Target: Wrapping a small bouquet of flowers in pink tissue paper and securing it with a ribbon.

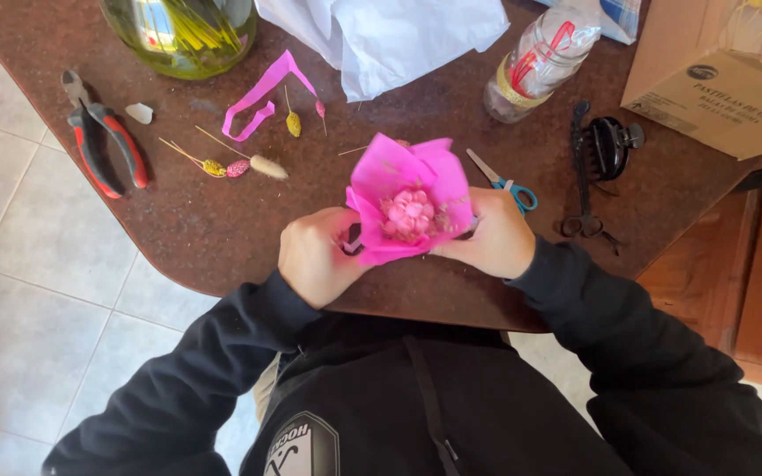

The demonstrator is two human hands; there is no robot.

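Black sleeves lead to both hands at the near edge of the brown table [222,220]. Left hand [315,256] and right hand [491,236] pinch the pink paper bunch [409,198] low on each side. It looks light, soft and easy to crush, so the wrapped bottom is best to hold. Blue scissors [504,183] lie just beside.

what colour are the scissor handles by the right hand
Blue handles on the small metal scissors, shown in the head view.
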